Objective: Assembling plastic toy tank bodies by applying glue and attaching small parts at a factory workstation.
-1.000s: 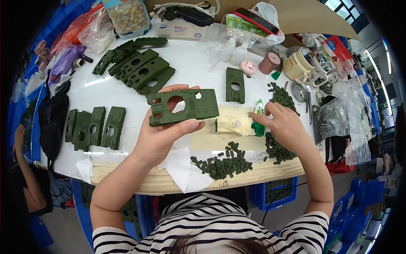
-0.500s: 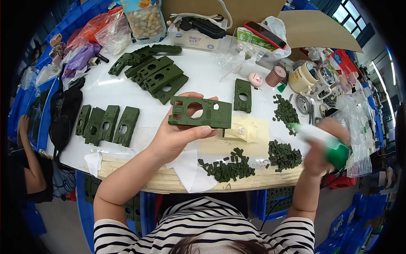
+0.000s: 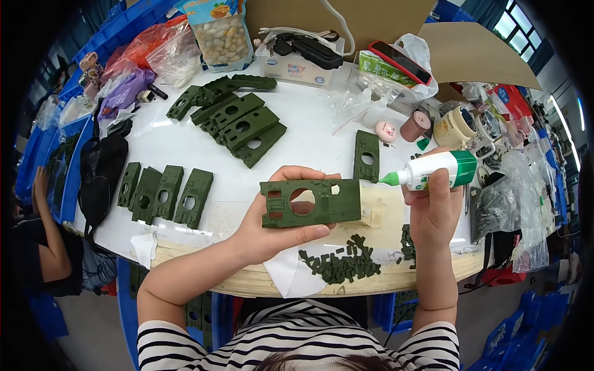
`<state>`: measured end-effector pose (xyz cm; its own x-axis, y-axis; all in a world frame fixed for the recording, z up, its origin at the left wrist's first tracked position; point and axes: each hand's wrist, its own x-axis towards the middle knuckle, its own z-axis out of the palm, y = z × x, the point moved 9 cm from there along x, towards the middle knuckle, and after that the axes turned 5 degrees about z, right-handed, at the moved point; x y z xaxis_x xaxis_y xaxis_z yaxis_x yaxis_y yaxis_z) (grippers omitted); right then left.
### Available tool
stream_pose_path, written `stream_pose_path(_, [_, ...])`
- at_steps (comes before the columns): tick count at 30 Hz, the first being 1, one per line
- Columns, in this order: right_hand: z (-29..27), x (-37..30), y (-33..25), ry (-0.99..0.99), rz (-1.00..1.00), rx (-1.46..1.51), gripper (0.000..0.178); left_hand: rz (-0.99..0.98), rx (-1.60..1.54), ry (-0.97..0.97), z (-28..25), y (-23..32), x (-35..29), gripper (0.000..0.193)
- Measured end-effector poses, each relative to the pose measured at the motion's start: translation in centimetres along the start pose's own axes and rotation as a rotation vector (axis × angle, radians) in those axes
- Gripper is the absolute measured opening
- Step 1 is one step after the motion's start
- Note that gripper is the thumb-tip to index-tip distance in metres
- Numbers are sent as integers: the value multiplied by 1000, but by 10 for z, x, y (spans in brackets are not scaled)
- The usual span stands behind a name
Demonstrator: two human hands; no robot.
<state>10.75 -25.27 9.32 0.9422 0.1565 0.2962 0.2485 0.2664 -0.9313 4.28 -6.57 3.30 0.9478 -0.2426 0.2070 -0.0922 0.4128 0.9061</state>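
Observation:
My left hand (image 3: 260, 229) holds a dark green plastic tank hull part (image 3: 340, 204) by its left side, thumb along the near edge. The part has a large round hole and smaller square cut-outs. My right hand (image 3: 433, 213) is wrapped round a white glue bottle (image 3: 421, 171) with a green base and green nozzle. The bottle lies nearly level, its nozzle pointing left, just beyond the part's right end and apart from it. Small dark green pieces (image 3: 343, 263) are heaped near the table's front edge; a second heap (image 3: 407, 242) is partly hidden by my right arm.
Another hull part (image 3: 367, 156) lies beyond the bottle tip. Several more stand in a row (image 3: 164, 195) at left and in a stack (image 3: 247, 127) behind. A pale block (image 3: 373, 210) sits behind the held part. Mugs (image 3: 455, 128) and plastic bags crowd the right.
My right hand has brought the glue bottle left from the table's right side, close to the held part. The hull part now appears lower and farther right in the view.

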Motion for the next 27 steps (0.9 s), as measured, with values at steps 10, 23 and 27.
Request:
stream_pose_path(10, [29, -14, 40, -239, 92, 99, 41, 20, 12, -4, -7, -11, -8, 55])
stream_pose_path(23, [36, -21, 45, -294, 118, 88, 34, 25, -17, -8, -5, -13, -9, 56])
stream_pose_path(27, [37, -21, 44, -289, 113, 86, 33, 40, 0, -6, -5, -13, -8, 57])
